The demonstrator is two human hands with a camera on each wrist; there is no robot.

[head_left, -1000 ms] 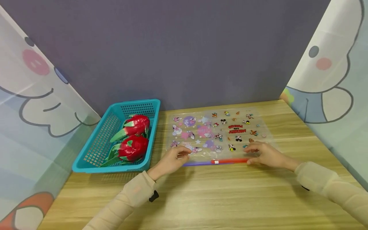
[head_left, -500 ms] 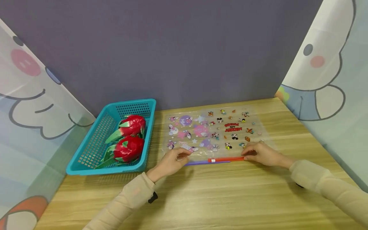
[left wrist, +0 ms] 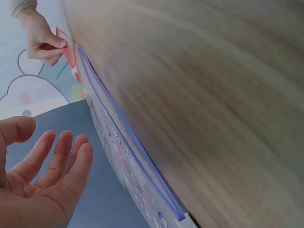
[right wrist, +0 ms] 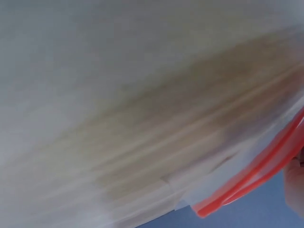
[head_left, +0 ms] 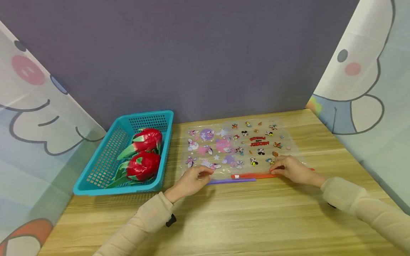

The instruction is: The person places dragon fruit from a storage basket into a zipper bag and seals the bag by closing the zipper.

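A clear zip bag with a red zip edge and small cartoon prints lies flat on the table. My right hand pinches that red edge between thumb and fingers. In the right wrist view the red strip bows up off the wood, and only a bit of the hand shows. To the left, partly overlapped, lies a second clear zip bag with pink and purple prints and a purple zip edge. Over its near left corner is my left hand, fingers loosely bent, holding nothing.
A blue plastic basket stands at the left, holding two red dragon fruits with green leaves. A grey panel rises behind the wooden table. Cartoon-printed sheets hang on both sides.
My right hand has closed on the red zip edge and lifted it slightly, apart from the purple one. The left hand stays nearly still. The head view has shifted a little.
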